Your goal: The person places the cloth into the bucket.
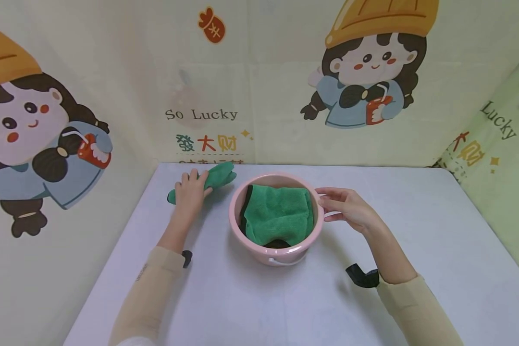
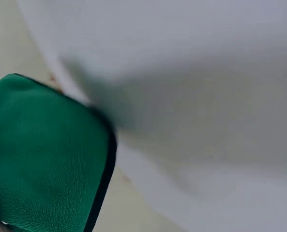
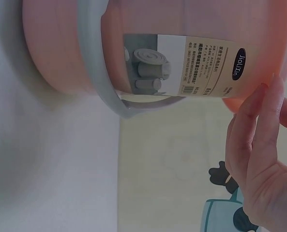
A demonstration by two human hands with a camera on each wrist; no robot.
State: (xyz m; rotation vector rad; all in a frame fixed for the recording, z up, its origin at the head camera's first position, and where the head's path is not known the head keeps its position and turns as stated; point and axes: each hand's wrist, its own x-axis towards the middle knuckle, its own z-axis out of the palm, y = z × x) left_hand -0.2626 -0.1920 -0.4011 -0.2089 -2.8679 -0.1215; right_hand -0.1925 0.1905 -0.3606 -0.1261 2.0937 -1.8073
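At the back left of the table, my left hand (image 1: 190, 192) grips a folded green cloth (image 1: 219, 177). In the left wrist view, this cloth (image 2: 51, 159) shows a black edge and hangs above the white surface, its shadow beside it. A pink bucket (image 1: 259, 254) stands in the middle, another green cloth (image 1: 278, 214) with black edging folded inside. My right hand (image 1: 352, 209) touches the bucket's right side just at the rim with nearly straight fingers (image 3: 266, 130). What lies beneath the cloth in the bucket is mostly hidden.
The bucket's pale handle (image 1: 287, 262) hangs down at the front. A printed label (image 3: 206, 67) covers part of its wall. The white table (image 1: 259, 307) meets a cartoon-printed curtain (image 1: 277, 96) at the back. Black wrist mounts (image 1: 363, 276) stick out from the sleeves.
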